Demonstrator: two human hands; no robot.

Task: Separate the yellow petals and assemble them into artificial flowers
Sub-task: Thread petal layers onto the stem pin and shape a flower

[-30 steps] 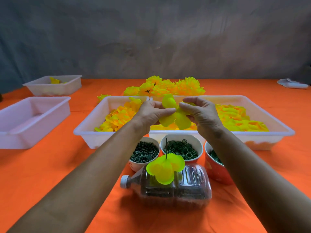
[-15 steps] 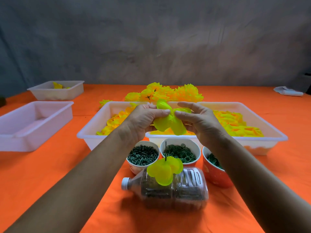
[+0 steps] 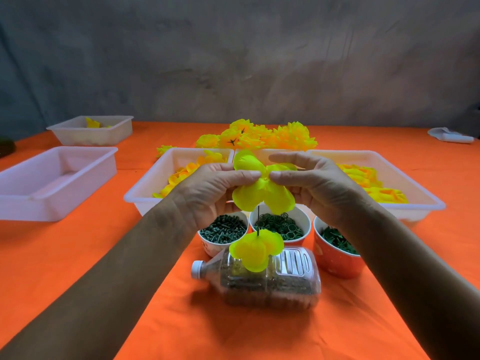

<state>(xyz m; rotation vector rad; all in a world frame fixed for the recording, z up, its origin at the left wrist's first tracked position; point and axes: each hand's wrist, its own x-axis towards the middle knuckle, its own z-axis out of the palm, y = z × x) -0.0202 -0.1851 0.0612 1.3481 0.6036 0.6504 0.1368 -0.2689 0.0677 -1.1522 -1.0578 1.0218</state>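
A yellow-green petal piece [image 3: 262, 192] with several lobes hangs in the air above the cups. My left hand [image 3: 215, 188] pinches it at its middle from the left, and my right hand [image 3: 315, 184] pinches it from the right. Straight below, a thin dark pin [image 3: 258, 220] stands up from a plastic bottle [image 3: 265, 279] lying on its side, with other yellow-green petals [image 3: 255, 248] threaded on it. Loose yellow petals [image 3: 371, 183] fill a wide white tray [image 3: 415, 201]. Finished yellow flowers [image 3: 262, 136] lie behind the tray.
Cups stand in front of the tray: one with dark green studs [image 3: 223, 228], one with green rings [image 3: 281, 226], an orange one [image 3: 337, 253] with green parts. At left sit two white trays [image 3: 54, 183] [image 3: 91, 131]. A white object [image 3: 450, 136] lies far right on the orange table.
Both hands have lowered slightly with the petal piece, which has spread flatter between my fingers. The camera view has tilted a little.
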